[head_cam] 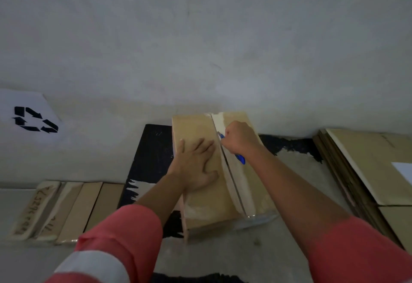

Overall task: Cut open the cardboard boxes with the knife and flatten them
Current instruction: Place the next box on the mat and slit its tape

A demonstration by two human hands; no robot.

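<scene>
1. A grey plastered wall (223, 37) meets a concrete floor (223, 253) that has a black painted patch (151, 148) on it. A white sheet with black recycling arrows (35, 119) is at the far left.
2. My left hand (196, 164) lies palm down on the left half of the cardboard box (207, 202) top. Its fingers (200, 145) are straight and slightly spread, pressing the flap and holding nothing.
3. My right hand (239, 137) is a closed fist, fingers wrapped tight round the knife (240, 159). The blue handle end sticks out below my wrist. The tip shows just past my knuckles, touching the taped seam (231, 178).
4. The box sits on the floor over the black patch, its far end near the wall, directly under both hands. The seam runs lengthwise between them, just right of my left thumb. It shows as a dark slit from the blade back to the near edge.
5. Both arms reach forward and down with bare forearms. The pink-red sleeves (124, 233) end at the elbows, and the left one has a pale band.
6. A row of closed boxes (66, 209) lies to the left, with handwriting on the outer ones. A stack of flattened cardboard (365, 166) lies to the right, well apart from my hands.
</scene>
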